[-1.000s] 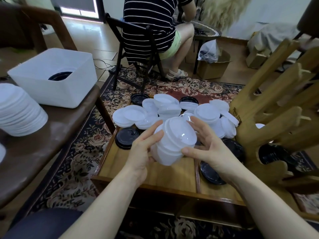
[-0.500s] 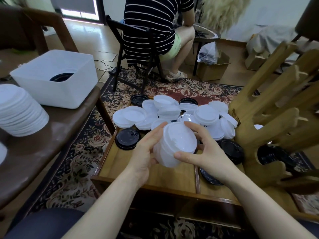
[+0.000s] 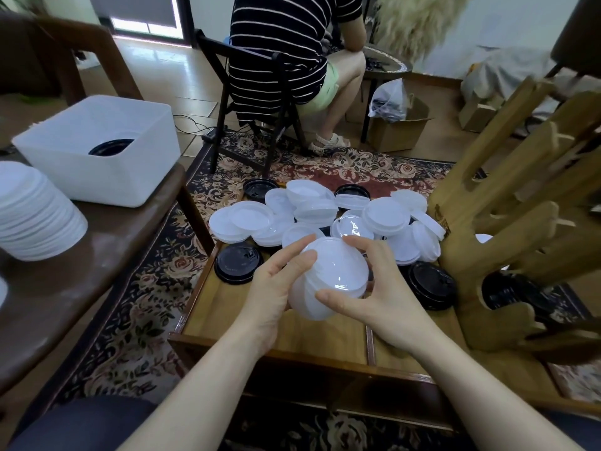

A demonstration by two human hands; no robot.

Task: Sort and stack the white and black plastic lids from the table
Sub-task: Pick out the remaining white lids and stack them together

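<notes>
Since a second ago, both hands have tipped the short stack of nested white plastic lids (image 3: 328,281) more upright and drawn it slightly nearer, above the low wooden table's (image 3: 325,336) front edge; the left hand (image 3: 276,288) cradles its side with curled fingers while the right hand (image 3: 367,297) pinches its rim between thumb and fingers. Thin, light and slick, these lids probably flex and slide apart, so gripping opposite rims seems safest. Loose white lids (image 3: 385,216) and black round lids (image 3: 237,263) crowd behind, a wooden rack (image 3: 520,242) hems the right, leaving room leftward toward the tall white lid stack (image 3: 32,213).
</notes>
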